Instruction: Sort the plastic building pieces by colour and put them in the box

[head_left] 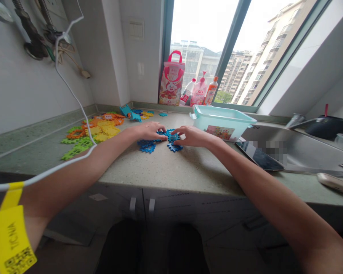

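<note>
Blue plastic interlocking tiles with toothed edges lie on the counter between my hands. My left hand (149,131) is closed, thumb and fingers pinching the left side of a blue tile (169,134). From the other side my right hand (191,136) grips the blue pieces, its fingers curled with the thumb below. A lower blue tile (175,147) sits just under the right thumb. Beside my left hand another blue tile (146,146) rests flat on the counter. The fingers partly cover the pieces, so I cannot tell how they join.
Green (78,147), yellow (105,130) and orange tiles (76,133) are piled at left, with a light-blue joined piece (130,113) behind. A turquoise bin (224,118) and a phone (258,155) stand by the sink (303,148). A white cable (74,97) hangs across the left arm.
</note>
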Demonstrator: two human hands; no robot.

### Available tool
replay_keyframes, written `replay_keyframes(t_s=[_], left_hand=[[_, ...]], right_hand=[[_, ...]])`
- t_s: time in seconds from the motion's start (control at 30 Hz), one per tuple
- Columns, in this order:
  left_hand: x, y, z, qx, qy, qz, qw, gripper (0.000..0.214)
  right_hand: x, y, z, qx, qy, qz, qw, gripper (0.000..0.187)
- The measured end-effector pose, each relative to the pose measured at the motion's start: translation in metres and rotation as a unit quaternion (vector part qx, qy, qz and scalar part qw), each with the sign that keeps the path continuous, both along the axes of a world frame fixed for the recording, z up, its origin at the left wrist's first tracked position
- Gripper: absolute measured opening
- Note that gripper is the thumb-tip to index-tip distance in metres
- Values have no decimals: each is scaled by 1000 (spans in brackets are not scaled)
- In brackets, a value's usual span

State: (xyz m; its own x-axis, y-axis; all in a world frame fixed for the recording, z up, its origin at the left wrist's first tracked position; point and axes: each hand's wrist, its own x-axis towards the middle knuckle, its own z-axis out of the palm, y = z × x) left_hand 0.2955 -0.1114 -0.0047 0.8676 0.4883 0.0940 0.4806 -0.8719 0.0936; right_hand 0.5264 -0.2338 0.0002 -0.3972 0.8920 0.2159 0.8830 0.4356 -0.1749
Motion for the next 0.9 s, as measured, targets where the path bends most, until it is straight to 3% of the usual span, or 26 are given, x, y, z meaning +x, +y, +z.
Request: replay_keyframes(t_s=[0.27,0.9], left_hand=[[2,-7,5,11,13,7,1000,70],[2,-8,5,8,21,11,1000,72]], right_hand=[[5,4,-5,36,5,28,999,40],[0,1,-3,17,-20,25,999,35]])
